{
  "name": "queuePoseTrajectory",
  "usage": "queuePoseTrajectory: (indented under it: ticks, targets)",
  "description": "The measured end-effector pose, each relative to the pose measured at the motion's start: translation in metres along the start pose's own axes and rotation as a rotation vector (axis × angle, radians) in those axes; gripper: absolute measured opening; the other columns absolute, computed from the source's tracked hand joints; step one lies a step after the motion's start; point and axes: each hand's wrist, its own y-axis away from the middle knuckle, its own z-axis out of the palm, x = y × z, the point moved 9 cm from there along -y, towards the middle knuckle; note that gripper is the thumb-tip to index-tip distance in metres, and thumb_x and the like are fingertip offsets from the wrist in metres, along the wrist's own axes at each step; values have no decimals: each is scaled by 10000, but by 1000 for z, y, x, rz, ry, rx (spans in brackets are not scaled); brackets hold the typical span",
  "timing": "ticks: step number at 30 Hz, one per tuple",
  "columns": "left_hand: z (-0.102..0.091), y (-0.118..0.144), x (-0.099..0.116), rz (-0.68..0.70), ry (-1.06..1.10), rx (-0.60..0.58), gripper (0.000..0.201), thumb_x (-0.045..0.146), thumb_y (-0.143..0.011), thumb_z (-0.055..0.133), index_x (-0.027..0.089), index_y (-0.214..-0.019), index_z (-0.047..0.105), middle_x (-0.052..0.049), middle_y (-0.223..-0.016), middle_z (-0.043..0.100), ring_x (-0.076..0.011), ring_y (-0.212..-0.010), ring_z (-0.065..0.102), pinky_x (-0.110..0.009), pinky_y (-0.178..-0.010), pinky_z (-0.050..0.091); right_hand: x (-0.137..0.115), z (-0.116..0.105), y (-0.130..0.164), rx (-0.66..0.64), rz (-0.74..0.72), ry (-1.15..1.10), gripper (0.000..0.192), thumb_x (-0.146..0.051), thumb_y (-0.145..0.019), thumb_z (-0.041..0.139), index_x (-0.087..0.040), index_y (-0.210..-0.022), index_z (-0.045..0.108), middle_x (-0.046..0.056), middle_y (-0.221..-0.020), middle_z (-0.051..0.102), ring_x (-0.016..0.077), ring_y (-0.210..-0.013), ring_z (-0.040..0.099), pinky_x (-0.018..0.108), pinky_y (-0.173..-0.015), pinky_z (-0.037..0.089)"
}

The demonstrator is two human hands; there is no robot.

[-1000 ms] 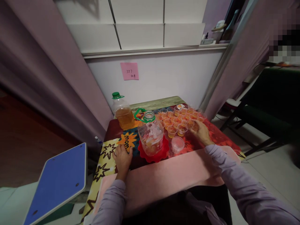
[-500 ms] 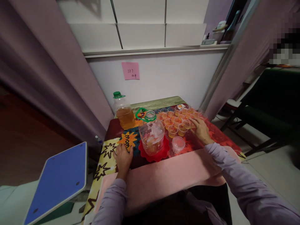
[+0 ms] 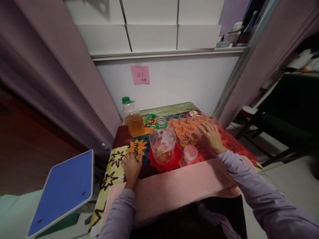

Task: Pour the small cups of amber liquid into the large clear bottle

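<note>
— Where was the right hand (image 3: pixel 211 136)?
— Spread flat, palm down, at the near right edge of the small cups (image 3: pixel 189 125) of amber drink, fingertips touching them, gripping nothing.
— And the left hand (image 3: pixel 132 166)?
— Loose and flat on the patterned cloth (image 3: pixel 113 162), holding nothing, just left of the red mat (image 3: pixel 174 160).
— What stood on that mat?
— A clear jug (image 3: pixel 162 144). An empty cup (image 3: pixel 190 153) sat beside it, and a green-capped bottle (image 3: pixel 133 119) stood behind.

The left hand (image 3: pixel 131 167) lies flat on the patterned worktop (image 3: pixel 112 166), just beside a clear jug (image 3: pixel 162 144) on a red mat (image 3: pixel 164 160). The right hand (image 3: pixel 211 136) rests among small filled cups (image 3: pixel 187 129); an empty cup (image 3: pixel 190 153) stands near.
</note>
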Motion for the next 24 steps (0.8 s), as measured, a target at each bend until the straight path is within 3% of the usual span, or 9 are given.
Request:
queuePoseTrajectory:
  ticks: [2, 5, 8, 10, 15, 20, 24]
  targets:
    - [0, 0, 0, 0, 0, -2, 638, 483, -1049, 480, 56, -1494, 642, -298, -1601, 620, -411, -1520, 527, -643, -1314, 321, -4, -13, 3, 82, 75, -93, 541, -233, -975, 627, -226, -1511, 700, 184, -1562, 686, 423, -1468, 590, 665, -1277, 418]
    - [0, 0, 0, 1, -2, -4, 639, 478, -1051, 479, 51, -1499, 640, -299, -1601, 620, -410, -1516, 530, -642, -1317, 318, -15, -29, 18, 194, 214, -369, 643, -400, -963, 710, -213, -1570, 605, 190, -1476, 722, 404, -1324, 688, 627, -1164, 551]
    - [1, 1, 1, 2, -3, -1, 626, 472, -1055, 470, 79, -1514, 637, -284, -1609, 619, -405, -1525, 519, -656, -1319, 306, -40, -34, 40, 198, 261, -668, 761, -504, -999, 717, -234, -1663, 462, 172, -1444, 734, 359, -1295, 731, 552, -1091, 626]
    - [1, 2, 1, 3, -3, 0, 627, 469, -1054, 470, 81, -1518, 633, -282, -1615, 615, -402, -1534, 509, -655, -1321, 303, -59, -34, 55, 172, 232, -749, 780, -497, -1022, 705, -250, -1699, 406, 172, -1485, 712, 348, -1348, 721, 530, -1102, 631]
    - [1, 2, 2, 10, -6, -9, 635, 477, -1055, 462, 65, -1508, 630, -288, -1616, 609, -405, -1519, 516, -646, -1321, 308, -87, -26, 79, 149, 118, -624, 741, -431, -1013, 687, -244, -1688, 445, 179, -1602, 647, 370, -1442, 674, 572, -1202, 578]
    - [2, 2, 1, 10, -7, -16, 631, 479, -1058, 464, 69, -1509, 626, -284, -1608, 609, -404, -1531, 509, -644, -1332, 298, -91, -10, 89, 101, 41, -547, 673, -498, -1056, 649, -232, -1657, 504, 197, -1609, 641, 383, -1486, 636, 608, -1228, 550]
    - [4, 1, 0, 8, -11, -21, 643, 482, -1063, 469, 59, -1525, 613, -288, -1631, 591, -407, -1545, 504, -649, -1342, 287, -88, 1, 95, 88, 96, -554, 560, -552, -1093, 601, -246, -1563, 596, 185, -1529, 695, 371, -1438, 670, 588, -1201, 570]
